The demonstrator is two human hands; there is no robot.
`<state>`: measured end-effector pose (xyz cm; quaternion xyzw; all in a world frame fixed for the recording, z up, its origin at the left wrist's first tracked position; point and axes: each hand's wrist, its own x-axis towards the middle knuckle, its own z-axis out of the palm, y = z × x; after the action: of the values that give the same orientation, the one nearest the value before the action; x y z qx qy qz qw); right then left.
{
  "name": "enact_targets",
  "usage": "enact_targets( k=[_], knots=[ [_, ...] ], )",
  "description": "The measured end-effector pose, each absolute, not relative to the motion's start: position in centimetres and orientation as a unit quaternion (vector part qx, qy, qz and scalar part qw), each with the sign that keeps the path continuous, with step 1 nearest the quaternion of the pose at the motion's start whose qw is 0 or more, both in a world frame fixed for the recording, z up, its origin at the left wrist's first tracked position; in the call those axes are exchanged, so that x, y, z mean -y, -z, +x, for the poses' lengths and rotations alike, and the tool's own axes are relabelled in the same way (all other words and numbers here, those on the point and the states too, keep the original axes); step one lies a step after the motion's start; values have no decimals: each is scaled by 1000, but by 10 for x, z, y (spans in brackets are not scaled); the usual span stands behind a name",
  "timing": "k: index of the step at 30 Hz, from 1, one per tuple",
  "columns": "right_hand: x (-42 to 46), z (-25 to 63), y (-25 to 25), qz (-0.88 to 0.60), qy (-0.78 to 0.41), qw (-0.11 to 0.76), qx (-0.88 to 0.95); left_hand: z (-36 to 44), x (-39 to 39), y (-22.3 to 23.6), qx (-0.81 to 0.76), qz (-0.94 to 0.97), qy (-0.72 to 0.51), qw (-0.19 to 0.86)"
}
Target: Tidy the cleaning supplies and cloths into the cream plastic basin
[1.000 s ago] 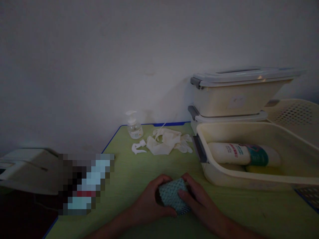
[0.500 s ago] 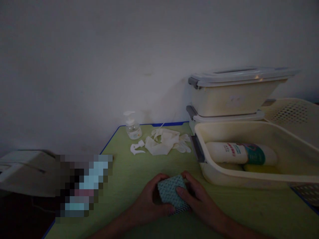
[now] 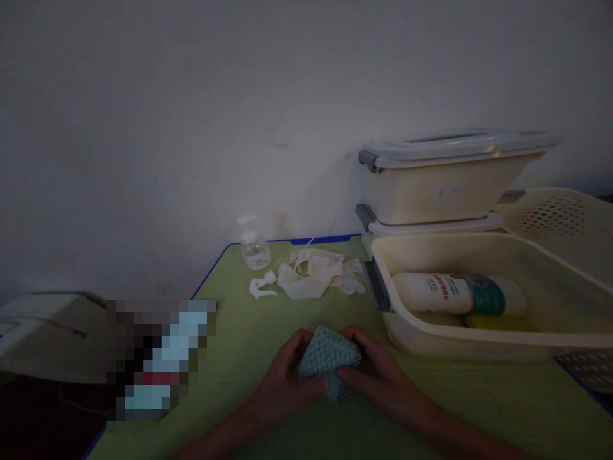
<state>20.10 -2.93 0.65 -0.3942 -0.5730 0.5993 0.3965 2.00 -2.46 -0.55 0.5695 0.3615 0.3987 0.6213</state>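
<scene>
Turned since half a second ago, the teal woven pad (image 3: 329, 352) now points a corner toward the far edge of the tabletop (image 3: 234, 338). The left hand (image 3: 283, 377) and right hand (image 3: 377, 370) both grasp it by its sides, well in from the left edge. A pump bottle (image 3: 256, 254) stands near the far left corner; a white glove (image 3: 352, 280) lies toward the far edge, just beside a cream bin (image 3: 454, 345).

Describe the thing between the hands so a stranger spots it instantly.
Find the green tabletop with blue edging. Toward its near side, the bare left hand and bare right hand hold a small teal bumpy-textured pad. Its teal face and dark-and-white checked part set it apart from the crumpled white material beyond.
</scene>
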Motion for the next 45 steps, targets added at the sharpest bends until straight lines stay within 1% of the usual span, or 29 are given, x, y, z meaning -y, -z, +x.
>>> enact_targets(
  k=[3, 7, 11, 15, 20, 25, 30, 35, 37, 45],
  knots=[
    [30, 203, -9, -396, -622, 386, 554, 19, 24, 6, -342, 546, -401, 651],
    [30, 203, -11, -427, -613, 375, 548, 21, 24, 5, -314, 531, -403, 676],
    [28, 202, -9, -416, -611, 377, 558, 23, 25, 5, -284, 524, -420, 685],
    [28, 204, -7, -394, -614, 379, 569, 22, 25, 8, -302, 510, -424, 685],
    [29, 205, -2, -380, -651, 369, 544, 22, 26, 9, -333, 514, -399, 683],
    [26, 202, 4, -367, -666, 388, 521, 22, 28, 7, -346, 526, -395, 669],
    [28, 200, 2, -362, -650, 377, 551, 20, 26, 5, -362, 538, -380, 660],
    [33, 201, 1, -355, -622, 370, 592, 21, 24, 6, -473, 567, -381, 556],
    [33, 201, 2, -353, -614, 363, 605, 22, 25, 7, -503, 564, -378, 535],
    [35, 205, -1, -361, -525, 336, 694, 22, 23, 1, -477, 566, -391, 546]
  ],
)
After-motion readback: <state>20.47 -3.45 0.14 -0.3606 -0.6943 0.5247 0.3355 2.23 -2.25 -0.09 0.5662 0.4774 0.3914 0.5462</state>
